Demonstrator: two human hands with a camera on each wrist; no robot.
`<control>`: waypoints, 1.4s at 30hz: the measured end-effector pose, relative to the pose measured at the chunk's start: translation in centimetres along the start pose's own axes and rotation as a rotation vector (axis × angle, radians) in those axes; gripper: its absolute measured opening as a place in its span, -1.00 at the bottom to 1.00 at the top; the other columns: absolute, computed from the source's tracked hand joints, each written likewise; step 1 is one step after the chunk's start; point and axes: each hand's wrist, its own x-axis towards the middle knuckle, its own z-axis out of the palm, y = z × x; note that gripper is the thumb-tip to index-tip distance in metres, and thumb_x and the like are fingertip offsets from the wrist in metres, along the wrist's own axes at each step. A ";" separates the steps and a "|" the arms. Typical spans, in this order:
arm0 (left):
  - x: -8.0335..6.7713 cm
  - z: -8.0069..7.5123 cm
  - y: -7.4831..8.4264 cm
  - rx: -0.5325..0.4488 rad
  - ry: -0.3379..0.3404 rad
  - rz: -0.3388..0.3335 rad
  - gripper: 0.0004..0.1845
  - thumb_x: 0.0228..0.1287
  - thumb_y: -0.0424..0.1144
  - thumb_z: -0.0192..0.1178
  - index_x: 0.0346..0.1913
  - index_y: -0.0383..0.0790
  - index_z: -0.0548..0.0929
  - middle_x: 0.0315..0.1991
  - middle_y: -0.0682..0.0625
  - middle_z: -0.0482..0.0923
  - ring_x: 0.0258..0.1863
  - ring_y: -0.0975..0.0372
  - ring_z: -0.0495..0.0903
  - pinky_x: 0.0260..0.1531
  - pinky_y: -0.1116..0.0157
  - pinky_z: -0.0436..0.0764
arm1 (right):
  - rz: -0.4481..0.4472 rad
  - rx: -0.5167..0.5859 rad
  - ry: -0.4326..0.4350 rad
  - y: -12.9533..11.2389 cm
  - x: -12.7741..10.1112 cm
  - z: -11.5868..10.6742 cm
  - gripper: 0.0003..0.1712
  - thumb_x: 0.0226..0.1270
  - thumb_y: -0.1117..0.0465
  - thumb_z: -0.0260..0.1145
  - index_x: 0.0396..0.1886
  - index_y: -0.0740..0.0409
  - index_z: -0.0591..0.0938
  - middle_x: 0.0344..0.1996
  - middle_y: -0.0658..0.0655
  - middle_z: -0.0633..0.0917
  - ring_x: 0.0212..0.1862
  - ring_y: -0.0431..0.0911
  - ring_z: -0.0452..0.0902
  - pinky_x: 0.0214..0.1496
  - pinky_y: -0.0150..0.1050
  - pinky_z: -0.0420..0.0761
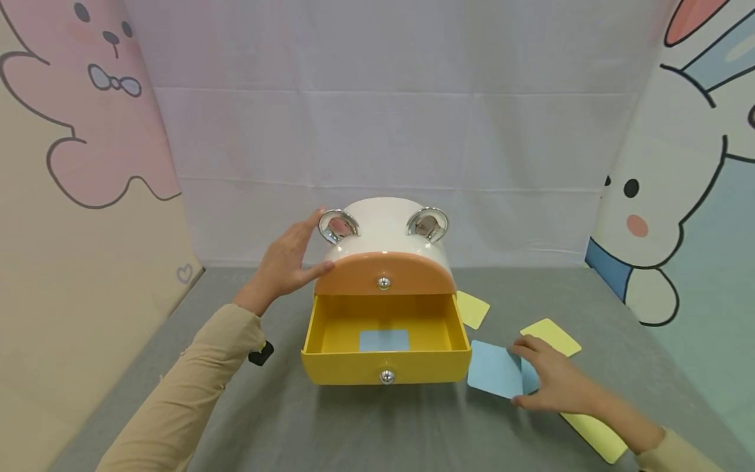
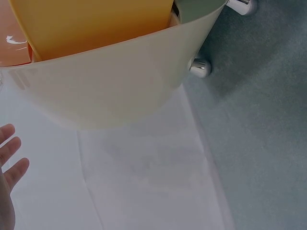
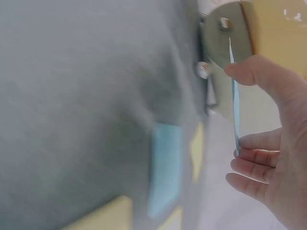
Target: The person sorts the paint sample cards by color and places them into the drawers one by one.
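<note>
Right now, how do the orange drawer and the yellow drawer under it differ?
The orange drawer is shut; the yellow drawer is pulled out. The orange drawer's front is arched on top; the yellow drawer's front is a low straight band. The orange drawer's inside is hidden; the yellow drawer shows a blue card lying flat on its floor. Both have a small silver knob at the middle of the front.

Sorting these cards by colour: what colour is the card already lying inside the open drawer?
Light blue. The card lies flat in the yellow drawer; the head view shows it best.
</note>
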 end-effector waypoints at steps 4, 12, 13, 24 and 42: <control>-0.1 0.0 0.0 -0.002 0.000 -0.001 -0.02 0.08 0.47 -0.25 0.43 -0.11 -0.03 0.26 -0.17 0.27 0.07 -0.03 0.38 -0.06 -0.05 0.44 | -0.067 -0.062 0.122 0.3 0.3 -1.8 -0.21 -0.33 -0.02 0.53 -0.07 0.35 0.55 -0.16 0.13 0.49 -0.19 -0.04 0.45 -0.29 -0.12 0.52; -0.1 0.1 0.0 -0.002 0.005 0.006 -0.03 0.09 0.47 -0.24 0.43 -0.11 -0.03 0.24 -0.19 0.29 0.04 -0.03 0.39 -0.09 -0.04 0.46 | -0.117 -0.045 0.164 -0.1 1.8 -5.2 -0.18 -0.29 0.05 0.53 0.00 0.40 0.49 -0.11 0.19 0.47 -0.13 0.02 0.44 -0.22 -0.04 0.52; -0.1 0.1 0.0 -0.003 0.005 0.005 -0.03 0.09 0.47 -0.24 0.43 -0.11 -0.03 0.24 -0.18 0.29 0.04 -0.03 0.39 -0.09 -0.04 0.46 | -0.117 -0.042 0.161 -0.2 2.1 -5.5 -0.18 -0.28 0.04 0.53 0.01 0.40 0.48 -0.11 0.19 0.47 -0.13 0.03 0.44 -0.21 -0.02 0.52; 0.0 0.2 0.1 -0.011 0.001 -0.001 -0.04 0.09 0.46 -0.22 0.43 -0.10 -0.03 0.27 -0.16 0.27 0.07 -0.03 0.38 -0.06 -0.04 0.45 | -0.166 -0.056 0.231 -1.7 3.6 -8.8 -0.16 -0.31 0.10 0.56 0.03 0.40 0.46 -0.10 0.19 0.46 -0.13 0.01 0.40 -0.23 -0.03 0.55; -0.1 0.0 0.1 -0.006 0.002 -0.012 -0.04 0.08 0.46 -0.22 0.43 -0.08 -0.05 0.26 -0.17 0.27 0.06 -0.03 0.38 -0.08 -0.05 0.45 | -0.232 -0.073 0.117 -7.7 7.6 -9.7 -0.09 -0.23 -0.09 0.48 0.15 0.27 0.42 0.06 0.18 0.42 0.00 -0.01 0.38 -0.09 -0.09 0.55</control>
